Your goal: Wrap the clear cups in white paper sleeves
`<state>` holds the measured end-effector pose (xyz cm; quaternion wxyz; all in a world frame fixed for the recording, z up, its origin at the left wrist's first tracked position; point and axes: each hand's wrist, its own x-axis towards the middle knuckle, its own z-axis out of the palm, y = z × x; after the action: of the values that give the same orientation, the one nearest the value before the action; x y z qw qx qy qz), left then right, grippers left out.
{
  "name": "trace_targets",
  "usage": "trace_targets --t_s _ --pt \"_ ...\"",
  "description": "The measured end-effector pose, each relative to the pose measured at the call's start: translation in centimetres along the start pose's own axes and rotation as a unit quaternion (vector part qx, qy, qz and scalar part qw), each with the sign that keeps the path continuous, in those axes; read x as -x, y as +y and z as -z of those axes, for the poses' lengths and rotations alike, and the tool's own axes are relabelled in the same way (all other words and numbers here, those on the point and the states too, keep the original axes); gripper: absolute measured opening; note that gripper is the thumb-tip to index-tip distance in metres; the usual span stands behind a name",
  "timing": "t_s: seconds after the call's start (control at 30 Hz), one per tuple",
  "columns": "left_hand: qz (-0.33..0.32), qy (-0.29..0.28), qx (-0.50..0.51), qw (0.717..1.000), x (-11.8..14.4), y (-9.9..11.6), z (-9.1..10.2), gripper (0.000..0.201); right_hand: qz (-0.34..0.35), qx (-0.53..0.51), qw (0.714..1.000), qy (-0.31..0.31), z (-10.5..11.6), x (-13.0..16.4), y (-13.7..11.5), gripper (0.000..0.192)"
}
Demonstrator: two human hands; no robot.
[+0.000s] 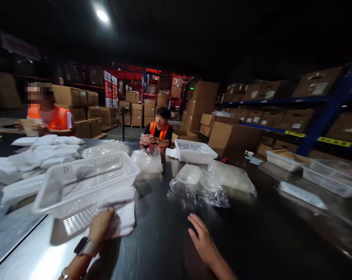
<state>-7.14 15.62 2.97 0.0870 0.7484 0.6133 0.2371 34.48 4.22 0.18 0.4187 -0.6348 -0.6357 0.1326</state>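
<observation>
My left hand (101, 224), with a watch on its wrist, is at a flat white stack (125, 217) of what look like folded bags or sheets, in front of a white perforated basket (91, 186). Its fingers are blurred and turned away, so I cannot see whether they grip the stack. Over the dark metal table, my right hand (201, 238) is open with fingers apart and holds nothing. Beyond it lie a clear plastic bag (193, 181) with pale contents and another pale, filled bag (233, 177).
White packets (47, 151) are piled at the left. Another white basket (195, 151) stands at the back, with trays (287, 160) and a flat packet (303, 195) to the right. Two people in orange vests (162, 132) are across the table. Shelves hold cartons (295, 120).
</observation>
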Motion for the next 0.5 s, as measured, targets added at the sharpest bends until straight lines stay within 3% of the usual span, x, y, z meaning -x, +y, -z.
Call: trace_targets --t_s 0.1,0.23,0.33,0.43,0.5 --pt "-0.038 -0.021 -0.065 0.997 -0.6 -1.5 -1.3 0.028 -0.008 0.175 0.984 0.040 2.9 -8.2 2.1 0.052" --pt "-0.056 -0.045 -0.078 0.994 -0.8 -2.4 -2.1 0.022 -0.048 0.226 0.970 0.072 4.2 -16.2 4.6 0.052" --pt "-0.057 -0.061 -0.061 0.995 -0.5 -2.4 -1.8 0.026 -0.091 0.243 0.960 0.106 4.3 -18.6 5.9 0.037" --pt "-0.037 -0.052 -0.036 0.997 -0.3 -2.0 -1.0 0.024 -0.123 0.246 0.953 0.130 4.1 -19.1 6.6 0.016" --pt "-0.012 -0.033 -0.033 0.999 -0.5 -1.4 -0.5 0.022 -0.141 0.244 0.948 0.149 4.0 -19.0 6.8 0.018"
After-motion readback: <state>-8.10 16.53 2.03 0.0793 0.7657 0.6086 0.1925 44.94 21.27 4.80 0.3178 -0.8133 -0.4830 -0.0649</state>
